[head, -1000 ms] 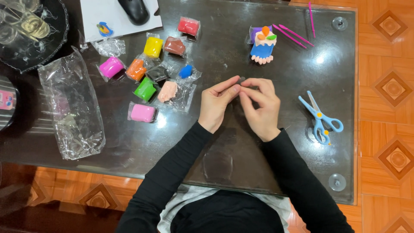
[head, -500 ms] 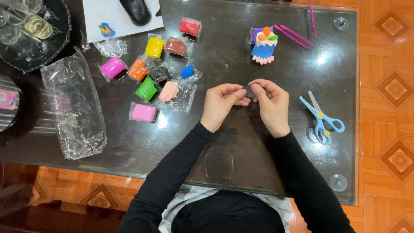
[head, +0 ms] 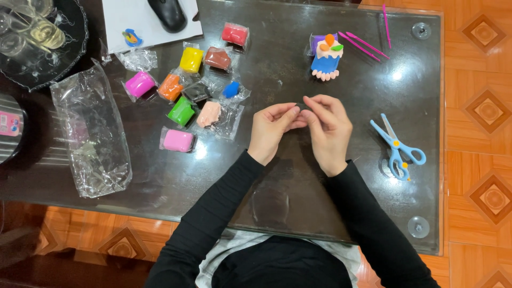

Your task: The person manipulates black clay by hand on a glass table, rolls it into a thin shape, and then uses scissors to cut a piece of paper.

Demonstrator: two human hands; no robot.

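Left hand point(head: 272, 128) and right hand point(head: 328, 128) met fingertip to fingertip over bare mid-desk point(head: 277, 69), pinching something tiny (too small to identify); blue scissors point(head: 397, 146) lay near the desk's right edge.

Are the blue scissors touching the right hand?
Apart. The head view shows bare dark tabletop between the right hand and the scissors, which lie flat further toward the table's edge.

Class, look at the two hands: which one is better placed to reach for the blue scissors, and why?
Probably the right hand: the blue scissors lie just beyond it on the glass table, while the left hand would have to cross over.
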